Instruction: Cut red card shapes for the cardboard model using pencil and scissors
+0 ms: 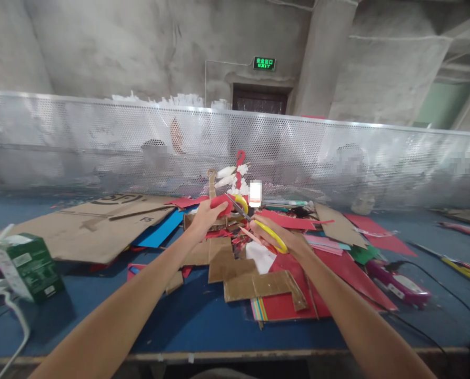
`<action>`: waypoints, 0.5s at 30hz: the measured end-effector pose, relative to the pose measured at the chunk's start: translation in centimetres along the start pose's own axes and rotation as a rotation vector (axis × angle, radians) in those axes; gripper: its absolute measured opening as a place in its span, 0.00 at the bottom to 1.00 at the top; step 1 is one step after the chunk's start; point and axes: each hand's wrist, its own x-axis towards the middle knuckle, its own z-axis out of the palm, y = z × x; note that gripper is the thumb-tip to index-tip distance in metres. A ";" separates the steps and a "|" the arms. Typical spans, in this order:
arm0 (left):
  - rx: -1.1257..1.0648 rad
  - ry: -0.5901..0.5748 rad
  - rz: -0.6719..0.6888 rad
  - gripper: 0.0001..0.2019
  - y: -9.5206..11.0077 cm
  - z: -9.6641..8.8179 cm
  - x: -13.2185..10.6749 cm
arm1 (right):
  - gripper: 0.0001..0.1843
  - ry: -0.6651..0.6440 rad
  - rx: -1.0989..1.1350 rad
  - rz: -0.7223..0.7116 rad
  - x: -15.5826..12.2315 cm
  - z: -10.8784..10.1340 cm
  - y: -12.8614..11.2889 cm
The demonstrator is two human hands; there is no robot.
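My left hand [206,217] is closed on a piece of red paper [221,202], pinched between thumb and fingers. In my right hand [269,231] is a pair of yellow-handled scissors [279,243], its blades angled up and left beside the red paper. Whether the blades touch the paper, I cannot tell. A pencil [249,233] also slants out near the right hand's fingers. Below both hands lie cut pieces of brown cardboard [235,269] and a white scrap [260,257]. Behind them stands a red strip [240,158] with white flower-like pieces [227,176].
A large cardboard sheet [100,226] and blue paper [164,226] lie left, near a green box [33,266]. Right are red sheets [349,279], a purple device [396,281] with a black cable, and more yellow-handled scissors [463,269]. A perforated metal panel [80,142] closes the back.
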 end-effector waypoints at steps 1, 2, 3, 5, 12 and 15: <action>0.001 0.000 -0.001 0.12 -0.1 0.0 0.0 | 0.30 -0.001 0.002 0.000 -0.1 0.0 -0.2; 0.001 0.000 -0.002 0.12 -0.1 0.0 0.0 | 0.29 0.002 0.005 0.003 -0.2 0.0 -0.5; 0.000 0.000 -0.005 0.12 -0.1 0.0 0.1 | 0.29 0.006 0.004 0.007 -0.4 -0.1 -0.8; -0.008 0.001 -0.009 0.12 -0.2 0.0 0.1 | 0.29 0.015 -0.006 0.011 -0.5 0.0 -1.2; -0.037 -0.011 -0.031 0.15 -0.1 0.1 0.0 | 0.28 0.139 -0.035 0.029 0.2 0.7 -1.1; -0.052 -0.013 -0.039 0.15 -0.3 0.0 0.1 | 0.27 0.173 -0.054 0.004 0.3 0.7 -1.2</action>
